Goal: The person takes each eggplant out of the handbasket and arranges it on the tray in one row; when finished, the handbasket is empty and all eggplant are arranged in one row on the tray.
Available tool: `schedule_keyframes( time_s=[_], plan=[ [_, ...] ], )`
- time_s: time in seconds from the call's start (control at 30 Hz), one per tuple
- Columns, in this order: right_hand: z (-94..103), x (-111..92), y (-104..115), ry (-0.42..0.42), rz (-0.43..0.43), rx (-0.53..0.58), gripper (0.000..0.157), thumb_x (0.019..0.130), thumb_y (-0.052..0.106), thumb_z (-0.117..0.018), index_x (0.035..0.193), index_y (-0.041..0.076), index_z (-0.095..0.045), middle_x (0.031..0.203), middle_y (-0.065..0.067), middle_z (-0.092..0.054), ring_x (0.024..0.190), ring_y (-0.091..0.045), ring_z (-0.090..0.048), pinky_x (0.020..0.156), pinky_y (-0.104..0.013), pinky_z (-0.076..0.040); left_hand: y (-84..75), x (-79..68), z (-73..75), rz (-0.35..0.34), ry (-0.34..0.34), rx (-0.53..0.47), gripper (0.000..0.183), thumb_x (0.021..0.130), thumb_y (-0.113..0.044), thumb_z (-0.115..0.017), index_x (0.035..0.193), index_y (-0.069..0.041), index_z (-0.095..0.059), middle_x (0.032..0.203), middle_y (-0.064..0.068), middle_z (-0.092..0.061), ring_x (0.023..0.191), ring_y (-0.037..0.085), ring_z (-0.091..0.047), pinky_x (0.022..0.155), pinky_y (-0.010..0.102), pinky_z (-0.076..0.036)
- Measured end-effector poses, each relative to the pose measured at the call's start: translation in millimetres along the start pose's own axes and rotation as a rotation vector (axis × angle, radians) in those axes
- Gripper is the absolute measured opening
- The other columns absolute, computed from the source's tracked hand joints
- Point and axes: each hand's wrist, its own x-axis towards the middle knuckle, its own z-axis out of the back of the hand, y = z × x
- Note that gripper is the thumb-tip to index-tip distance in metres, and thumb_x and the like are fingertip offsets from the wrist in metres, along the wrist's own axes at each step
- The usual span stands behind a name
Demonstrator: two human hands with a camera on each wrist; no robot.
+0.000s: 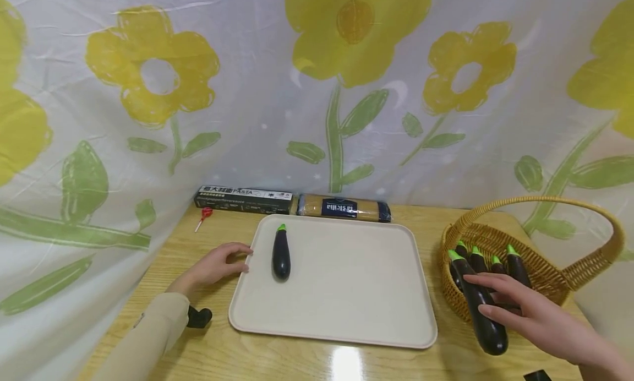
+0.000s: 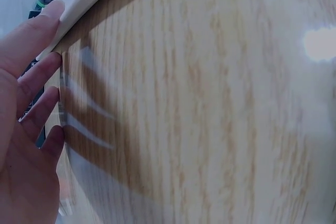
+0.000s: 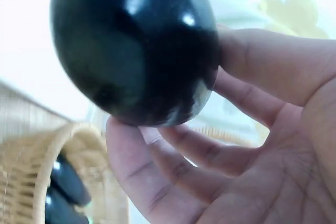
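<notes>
Step (judged): one-item carry above bench [image 1: 277, 364], between tray [image 1: 351, 282] & basket [image 1: 452, 298]; to or from, can't tell. Next move prob. calls for firm hold + lift clear of basket rim & handle [image 1: 614, 235].

Tray: lies L of R hand [image 1: 532, 315]; mostly bare floor, so wide open rm L of R fingers. Raised rim all round, near edge unobstructed.

Basket: just beyond R fingers, handle arching up past them, R side tight. Basket eggplants [image 1: 517, 268] inside, green ends up.

R fingers: pinching held eggplant [image 1: 476, 301], thumb opp. others; it slants, fat end nearest, green tip overlapping basket rim in head view, contact unclear.

L hand [image 1: 218, 265]: fingers spread, thumb seems touching tray's L rim.

Tray eggplant [image 1: 281, 254]: inside rim, just R of L fingers.

Lollipop [image 1: 205, 211]: beyond L fingers, off tray.
</notes>
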Motion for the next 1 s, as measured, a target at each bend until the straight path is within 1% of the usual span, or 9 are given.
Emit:
schedule_keyframes(
  time_s=[0.27,0.3,0.43,0.5,0.53,0.6,0.67,0.73,1.0],
  plan=[
    [-14.7,27,25,0.058,0.06,0.056,0.046,0.101,0.033,-0.054,0.145,0.029,-0.044,0.147,-0.007,-0.04,0.121,0.002,-0.046,0.088,-0.024,-0.051,1.4,0.5,1.5,0.001,0.007,0.012,0.041,0.091,-0.023,-0.071,0.126,-0.004,-0.062,0.133,0.017,-0.058,0.129,0.04,-0.046,0.111,0.056,-0.032],
    [-17.5,32,27,0.055,0.063,0.061,0.045,0.101,0.034,-0.054,0.145,0.03,-0.045,0.145,-0.005,-0.042,0.117,0.001,-0.048,0.085,-0.024,-0.051,0.9,0.5,1.6,0.004,0.008,0.01,0.041,0.091,-0.023,-0.071,0.126,-0.004,-0.062,0.133,0.017,-0.058,0.129,0.04,-0.046,0.111,0.056,-0.032],
    [-29.8,54,30,0.067,0.077,0.139,0.045,0.1,0.033,-0.055,0.144,0.025,-0.046,0.115,-0.009,-0.052,0.09,-0.009,-0.052,0.066,-0.028,-0.046,-0.4,0.6,1.8,0.017,0.013,0.008,0.04,0.091,-0.024,-0.071,0.126,-0.006,-0.062,0.133,0.016,-0.057,0.13,0.04,-0.045,0.111,0.057,-0.031],
    [-36.7,66,31,0.086,0.069,0.194,0.046,0.1,0.032,-0.056,0.144,0.024,-0.047,0.113,-0.01,-0.052,0.086,-0.014,-0.052,0.065,-0.029,-0.045,-0.7,0.6,1.6,0.021,0.012,0.009,0.04,0.09,-0.024,-0.072,0.125,-0.006,-0.063,0.133,0.016,-0.057,0.13,0.04,-0.045,0.111,0.057,-0.031],
    [-40.2,73,32,0.103,0.065,0.22,0.047,0.1,0.032,-0.056,0.144,0.023,-0.046,0.114,-0.012,-0.053,0.089,-0.015,-0.055,0.067,-0.029,-0.047,-0.9,0.7,1.5,0.021,0.012,0.011,0.04,0.09,-0.024,-0.072,0.125,-0.006,-0.063,0.133,0.016,-0.057,0.13,0.04,-0.045,0.111,0.057,-0.031],
    [-48.1,87,33,0.13,0.039,0.261,0.047,0.099,0.035,-0.057,0.144,0.025,-0.047,0.131,-0.01,-0.052,0.102,-0.019,-0.058,0.08,-0.031,-0.05,-1.3,0.9,1.3,0.021,0.01,0.018,0.04,0.09,-0.024,-0.072,0.125,-0.006,-0.063,0.133,0.016,-0.058,0.13,0.04,-0.045,0.111,0.057,-0.031],
    [-57.4,103,34,0.153,0.032,0.287,0.046,0.099,0.035,-0.058,0.143,0.025,-0.049,0.143,-0.008,-0.047,0.113,-0.024,-0.058,0.09,-0.038,-0.05,-1.3,1.2,1.1,0.02,0.01,0.025,0.04,0.09,-0.024,-0.072,0.124,-0.006,-0.063,0.133,0.016,-0.058,0.13,0.039,-0.046,0.111,0.056,-0.031],
    [-68.1,120,34,0.175,0.045,0.314,0.045,0.099,0.034,-0.057,0.143,0.022,-0.05,0.143,-0.011,-0.048,0.113,-0.024,-0.06,0.093,-0.042,-0.05,-0.9,1.7,1.0,0.021,0.011,0.031,0.039,0.09,-0.024,-0.072,0.124,-0.007,-0.064,0.133,0.016,-0.058,0.13,0.039,-0.046,0.112,0.056,-0.031],
    [-120.0,179,48,0.227,0.066,0.35,0.041,0.098,0.024,-0.061,0.136,0.01,-0.056,0.139,-0.017,-0.051,0.097,-0.016,-0.065,0.079,-0.033,-0.056,-0.7,2.2,1.4,0.032,0.014,0.017,0.039,0.089,-0.023,-0.073,0.124,-0.007,-0.064,0.133,0.016,-0.058,0.13,0.04,-0.045,0.112,0.056,-0.03]
  ],
)
